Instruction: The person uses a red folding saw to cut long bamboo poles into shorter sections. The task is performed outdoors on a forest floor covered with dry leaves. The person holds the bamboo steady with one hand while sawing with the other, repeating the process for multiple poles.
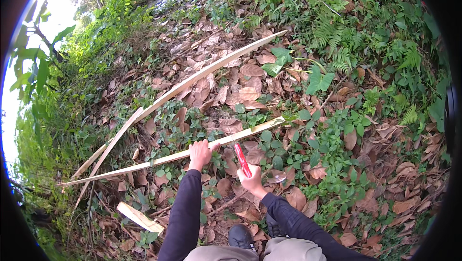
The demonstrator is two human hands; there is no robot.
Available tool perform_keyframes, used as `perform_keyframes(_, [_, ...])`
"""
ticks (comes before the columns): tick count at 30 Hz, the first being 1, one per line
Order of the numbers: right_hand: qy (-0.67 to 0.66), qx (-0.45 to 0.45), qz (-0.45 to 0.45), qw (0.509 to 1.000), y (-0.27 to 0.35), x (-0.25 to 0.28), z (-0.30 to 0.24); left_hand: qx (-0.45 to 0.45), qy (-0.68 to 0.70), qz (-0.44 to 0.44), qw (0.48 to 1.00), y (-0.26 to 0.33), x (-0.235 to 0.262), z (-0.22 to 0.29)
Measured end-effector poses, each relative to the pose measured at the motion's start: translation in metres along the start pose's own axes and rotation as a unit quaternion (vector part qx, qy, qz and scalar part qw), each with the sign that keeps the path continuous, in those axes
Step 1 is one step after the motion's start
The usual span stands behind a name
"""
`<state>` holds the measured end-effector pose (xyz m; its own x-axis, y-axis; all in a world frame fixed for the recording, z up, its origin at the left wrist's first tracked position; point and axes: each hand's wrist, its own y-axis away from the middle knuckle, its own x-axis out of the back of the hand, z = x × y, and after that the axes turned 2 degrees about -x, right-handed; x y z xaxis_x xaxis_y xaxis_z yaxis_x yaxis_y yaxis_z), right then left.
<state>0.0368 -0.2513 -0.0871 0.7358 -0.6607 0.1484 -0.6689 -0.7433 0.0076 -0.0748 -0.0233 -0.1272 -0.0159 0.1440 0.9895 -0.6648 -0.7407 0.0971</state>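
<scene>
My left hand (199,151) presses down on a long pale strip of split wood (144,165) lying across leaf litter. My right hand (251,180) grips the red handle of a cutting tool (242,159), whose far end points at the strip just right of my left hand. The tool's blade is too thin to make out. Both arms are in dark long sleeves.
Another long split strip (211,68) runs diagonally further away, with a shorter one (113,143) crossing at left. A short pale wood piece (139,217) lies near my left knee. Dry leaves, green plants and ferns (337,49) cover the ground. My dark shoe (239,236) is below.
</scene>
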Motion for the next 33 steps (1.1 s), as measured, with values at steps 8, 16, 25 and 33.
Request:
perform_keyframes(8, [0.017,-0.004,-0.011,1.000,0.083,0.055,-0.023,-0.006,0.003,0.026,1.000,0.001,-0.001,-0.001])
perform_keyframes(16, [0.023,0.014,0.012,1.000,0.005,0.000,-0.009,-0.006,0.005,0.014,1.000,0.004,0.003,-0.001])
perform_keyframes(25, [0.057,0.027,-0.037,0.997,0.076,0.057,-0.015,-0.001,0.000,0.004,1.000,-0.008,0.005,0.007])
perform_keyframes(33, [0.027,0.016,0.000,1.000,0.013,0.013,-0.014,0.003,-0.012,-0.010,1.000,0.009,0.005,-0.001])
